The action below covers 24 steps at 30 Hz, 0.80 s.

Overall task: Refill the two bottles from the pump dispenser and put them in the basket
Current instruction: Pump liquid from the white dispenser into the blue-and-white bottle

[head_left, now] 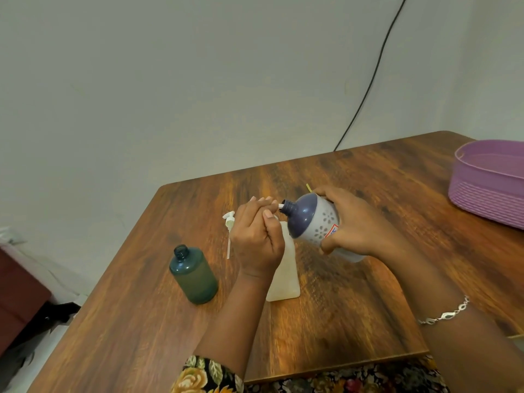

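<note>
Flower-patterned bottle is hanging tilted in the air over a table of dark, streaky wood grain with rounded corners, seen from the head camera. A pale plain wall is rising behind it, and a black cable is running down that wall to the table's far edge.

A teal bottle of frosted plastic is standing upright and uncapped near the left edge. A translucent white bottle is standing behind the left hand. A white pump head with its thin tube is lying flat just beyond. A purple basket of coiled cord is sitting well apart at the right.

The right hand is wrapping its fingers round the flower-patterned bottle's grey body, its dark-blue shoulder and open neck pointing left. The left hand's fingers are curling and pinching a small white tube end right at that neck.
</note>
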{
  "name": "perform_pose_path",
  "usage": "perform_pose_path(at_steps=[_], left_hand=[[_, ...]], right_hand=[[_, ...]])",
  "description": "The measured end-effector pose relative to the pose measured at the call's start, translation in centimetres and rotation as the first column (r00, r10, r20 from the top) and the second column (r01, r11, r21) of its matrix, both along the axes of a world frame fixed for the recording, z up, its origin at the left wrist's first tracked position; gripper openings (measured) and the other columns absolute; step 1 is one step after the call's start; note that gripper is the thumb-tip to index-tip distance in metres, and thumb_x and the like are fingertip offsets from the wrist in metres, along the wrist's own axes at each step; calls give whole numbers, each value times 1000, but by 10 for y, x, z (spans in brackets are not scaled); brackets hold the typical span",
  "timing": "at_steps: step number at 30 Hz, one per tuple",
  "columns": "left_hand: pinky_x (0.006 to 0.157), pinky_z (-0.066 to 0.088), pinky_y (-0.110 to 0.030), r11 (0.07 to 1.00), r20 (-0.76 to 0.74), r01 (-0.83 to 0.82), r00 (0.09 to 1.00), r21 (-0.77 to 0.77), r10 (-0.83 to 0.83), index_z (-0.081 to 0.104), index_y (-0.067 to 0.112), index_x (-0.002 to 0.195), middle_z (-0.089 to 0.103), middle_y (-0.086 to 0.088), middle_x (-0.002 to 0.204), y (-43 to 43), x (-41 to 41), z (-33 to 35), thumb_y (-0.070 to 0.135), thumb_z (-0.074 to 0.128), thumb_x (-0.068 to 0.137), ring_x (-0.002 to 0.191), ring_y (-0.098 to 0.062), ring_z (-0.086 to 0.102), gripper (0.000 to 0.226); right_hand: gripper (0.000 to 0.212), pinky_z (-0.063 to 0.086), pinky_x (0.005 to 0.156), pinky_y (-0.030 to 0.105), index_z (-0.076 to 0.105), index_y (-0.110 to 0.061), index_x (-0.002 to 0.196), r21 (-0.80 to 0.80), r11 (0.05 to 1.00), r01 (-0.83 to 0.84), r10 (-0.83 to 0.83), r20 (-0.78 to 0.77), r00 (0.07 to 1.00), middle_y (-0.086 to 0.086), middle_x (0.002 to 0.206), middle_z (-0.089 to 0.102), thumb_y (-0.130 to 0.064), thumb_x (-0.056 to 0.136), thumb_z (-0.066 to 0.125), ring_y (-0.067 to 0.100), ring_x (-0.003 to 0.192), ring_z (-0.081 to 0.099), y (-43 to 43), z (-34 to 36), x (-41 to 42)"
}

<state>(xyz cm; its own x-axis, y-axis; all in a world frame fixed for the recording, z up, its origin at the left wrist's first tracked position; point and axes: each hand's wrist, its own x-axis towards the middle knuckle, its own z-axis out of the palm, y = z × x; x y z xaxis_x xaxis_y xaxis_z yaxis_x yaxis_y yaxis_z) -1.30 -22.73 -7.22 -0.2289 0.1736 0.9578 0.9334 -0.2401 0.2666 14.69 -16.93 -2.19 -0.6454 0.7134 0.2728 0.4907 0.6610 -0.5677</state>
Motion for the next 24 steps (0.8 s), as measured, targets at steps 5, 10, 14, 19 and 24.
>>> perform_pose_path(at_steps=[5,10,14,19,24], left_hand=[[82,51,-31,1000,-90,-16,996,-10,15,69,-5,81,69,-15,80,-2,-3,1,20,27,98,81,-18,61,52],[87,50,-29,999,-152,-32,988,-17,29,70,-5,83,69,-15,83,-3,-8,8,22,26,99,83,-18,61,54],[83,51,-30,998,-94,-53,994,-28,51,70,-5,85,70,-15,84,-3,-4,-4,17,30,97,83,-20,63,47],[89,49,-33,999,-138,-27,990,-34,22,69,-6,90,70,-16,89,-5,-8,-2,20,27,99,91,-18,60,50],[88,50,-33,998,-158,-39,987,-39,33,70,-5,87,69,-15,87,-3,-8,7,22,26,99,87,-19,62,53]], right_hand=[[84,43,72,26,43,-23,126,-3,1000,-5,5,-9,1000,-3,113,48,-15,53,84,14,98,47,-4,0,0],[83,42,74,27,44,-22,126,3,1000,-14,14,-28,1000,-4,114,47,-14,54,84,13,100,46,-4,6,0],[85,46,79,31,43,-23,127,25,1000,9,-10,17,1000,-2,116,48,-17,53,84,15,101,48,-5,3,-1],[84,46,78,32,42,-24,127,16,1000,13,-13,13,1000,-3,115,48,-18,54,84,14,101,47,-6,-2,0],[84,45,77,30,42,-24,127,23,1000,15,-15,-20,1000,-6,112,46,-16,54,83,14,101,47,-1,6,-2]])
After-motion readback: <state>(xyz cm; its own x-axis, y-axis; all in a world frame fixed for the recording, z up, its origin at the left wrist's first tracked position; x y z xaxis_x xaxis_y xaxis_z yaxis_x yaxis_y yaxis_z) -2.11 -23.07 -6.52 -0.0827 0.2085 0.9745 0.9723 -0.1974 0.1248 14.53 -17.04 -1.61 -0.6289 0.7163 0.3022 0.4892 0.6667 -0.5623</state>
